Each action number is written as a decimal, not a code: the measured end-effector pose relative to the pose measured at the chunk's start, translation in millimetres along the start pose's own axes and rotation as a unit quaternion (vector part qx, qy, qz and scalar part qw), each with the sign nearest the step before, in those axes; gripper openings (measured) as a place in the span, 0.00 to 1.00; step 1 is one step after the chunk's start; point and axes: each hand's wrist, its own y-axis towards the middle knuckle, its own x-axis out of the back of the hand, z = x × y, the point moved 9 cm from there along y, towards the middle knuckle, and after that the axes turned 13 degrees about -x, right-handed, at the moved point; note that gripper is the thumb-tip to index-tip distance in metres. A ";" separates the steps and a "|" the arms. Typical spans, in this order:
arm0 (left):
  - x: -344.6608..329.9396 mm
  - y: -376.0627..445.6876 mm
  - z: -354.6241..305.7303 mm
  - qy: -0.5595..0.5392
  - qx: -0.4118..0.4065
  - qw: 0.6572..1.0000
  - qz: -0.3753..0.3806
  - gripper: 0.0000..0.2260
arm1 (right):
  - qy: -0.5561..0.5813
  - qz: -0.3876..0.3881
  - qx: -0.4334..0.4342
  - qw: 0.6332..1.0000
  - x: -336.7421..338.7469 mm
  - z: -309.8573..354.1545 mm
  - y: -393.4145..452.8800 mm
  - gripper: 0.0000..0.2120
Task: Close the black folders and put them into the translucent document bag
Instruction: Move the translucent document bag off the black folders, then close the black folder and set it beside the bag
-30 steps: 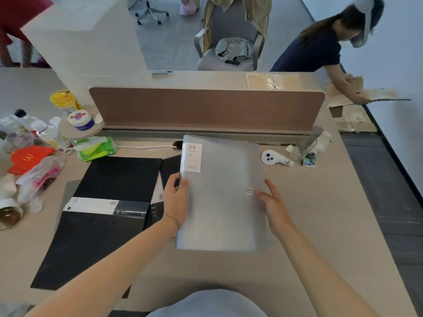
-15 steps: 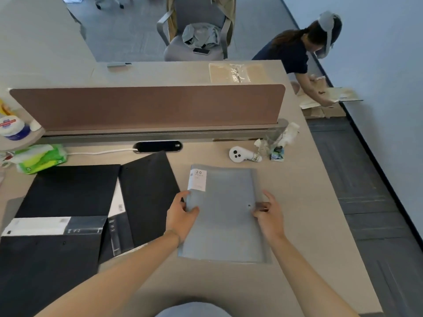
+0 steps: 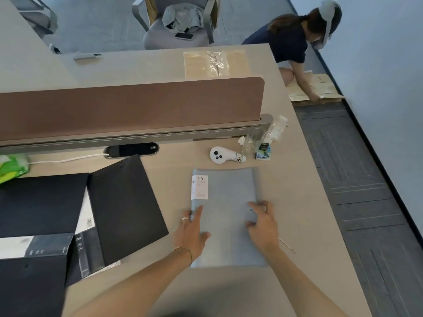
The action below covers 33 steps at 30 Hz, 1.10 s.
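The translucent grey document bag point(image 3: 226, 216) lies flat on the desk with a white label at its top left. My left hand point(image 3: 193, 232) rests flat on its left edge with the fingers spread. My right hand point(image 3: 262, 223) grips the right edge, thumb and forefinger on either side of the small snap button point(image 3: 250, 210). To the left lie black folders, open and overlapping. One cover point(image 3: 128, 209) is angled nearest the bag, another point(image 3: 41, 202) lies behind it, and a third point(image 3: 29, 284) sits at the lower left. A strip of bare desk separates the bag from the folders.
A brown divider panel point(image 3: 128, 106) runs across the desk behind the bag. A white controller point(image 3: 220, 155) and small clutter point(image 3: 263, 147) lie just beyond the bag. A green tissue pack point(image 3: 11, 168) sits far left. The desk's right edge drops to the floor, where a person point(image 3: 290, 42) crouches.
The document bag has come off the black folder and moved right, onto bare desk. My view has swung to the right. My left hand went from gripping the edge to lying flat.
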 end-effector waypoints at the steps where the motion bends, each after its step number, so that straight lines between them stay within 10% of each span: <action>1: -3.8 1.5 -0.1 0.012 0.004 1.000 0.005 0.38 | -0.007 -0.001 0.007 1.000 -2.6 -2.4 2.2 0.28; 16: 36.2 -21.1 -1.9 0.035 -0.028 0.997 -0.061 0.36 | -0.159 -0.040 0.129 0.978 -21.2 13.6 -20.2 0.30; 33: 149.0 -124.8 163.9 -0.034 0.040 0.975 -0.216 0.30 | -0.190 0.052 0.306 0.931 -147.4 207.5 -154.6 0.31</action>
